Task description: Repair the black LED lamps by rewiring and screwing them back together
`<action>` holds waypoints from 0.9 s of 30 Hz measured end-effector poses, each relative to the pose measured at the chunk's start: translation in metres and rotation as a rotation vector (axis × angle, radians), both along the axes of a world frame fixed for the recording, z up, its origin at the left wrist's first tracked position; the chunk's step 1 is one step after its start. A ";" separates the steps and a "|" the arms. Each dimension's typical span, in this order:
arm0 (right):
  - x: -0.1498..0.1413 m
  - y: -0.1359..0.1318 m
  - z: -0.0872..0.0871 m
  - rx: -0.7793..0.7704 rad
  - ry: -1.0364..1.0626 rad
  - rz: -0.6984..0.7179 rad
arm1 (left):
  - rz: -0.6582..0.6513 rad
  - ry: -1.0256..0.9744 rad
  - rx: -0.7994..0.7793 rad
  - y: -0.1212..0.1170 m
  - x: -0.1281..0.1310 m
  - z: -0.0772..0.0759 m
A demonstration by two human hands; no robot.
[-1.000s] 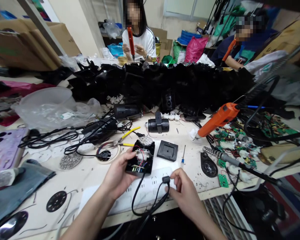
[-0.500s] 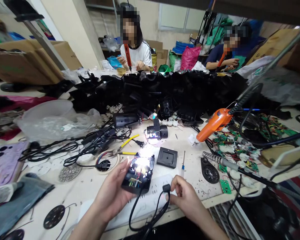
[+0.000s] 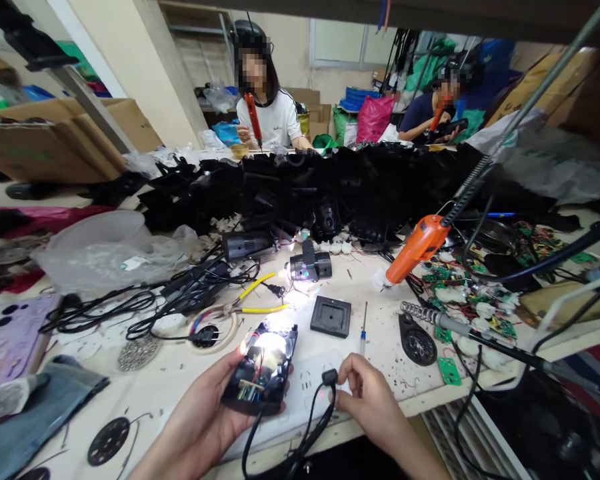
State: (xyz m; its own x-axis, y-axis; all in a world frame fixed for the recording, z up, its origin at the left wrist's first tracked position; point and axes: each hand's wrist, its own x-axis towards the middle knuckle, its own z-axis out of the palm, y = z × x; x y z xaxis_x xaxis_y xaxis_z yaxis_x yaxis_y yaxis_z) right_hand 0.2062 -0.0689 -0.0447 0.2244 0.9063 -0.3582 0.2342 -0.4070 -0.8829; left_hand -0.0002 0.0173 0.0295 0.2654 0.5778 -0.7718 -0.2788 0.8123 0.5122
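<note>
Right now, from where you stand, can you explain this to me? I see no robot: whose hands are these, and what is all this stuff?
There is no robot: these are a person's own bare hands. One camera, worn on the head, looks forward and down, so every picture comes from there.

The left hand holds an open black casing with wires inside and a bright light glowing. The right hand pinches a black plug at a white power strip.

On the table lie a square black part, a small screwdriver, yellow-handled pliers and green circuit boards. An orange power tool hangs above it. Across a black heap sit two other people.
</note>
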 end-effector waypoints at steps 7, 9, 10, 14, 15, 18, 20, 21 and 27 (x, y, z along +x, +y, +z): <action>0.001 0.000 -0.002 -0.004 0.001 0.004 | 0.008 -0.005 -0.004 0.000 -0.002 -0.003; 0.001 0.000 -0.003 0.003 -0.003 0.002 | 0.009 -0.003 -0.004 0.000 -0.002 -0.002; 0.001 0.000 -0.003 0.006 -0.006 0.003 | 0.008 -0.003 -0.007 0.000 -0.001 -0.002; 0.001 0.000 -0.004 0.009 -0.012 0.021 | -0.003 -0.015 -0.020 0.001 -0.002 0.000; 0.001 0.000 -0.004 0.010 -0.013 0.024 | -0.003 -0.016 -0.024 0.001 -0.003 0.000; 0.002 0.000 -0.005 0.008 -0.021 0.020 | 0.001 -0.009 -0.015 -0.001 -0.004 0.000; 0.002 0.001 -0.006 0.005 -0.029 0.024 | -0.002 -0.011 -0.008 -0.002 -0.004 0.001; 0.002 0.000 -0.006 0.010 -0.036 0.027 | -0.006 -0.015 -0.008 -0.003 -0.003 0.002; -0.004 -0.020 -0.004 0.191 -0.145 -0.072 | -0.141 -0.099 -0.042 -0.008 0.023 0.018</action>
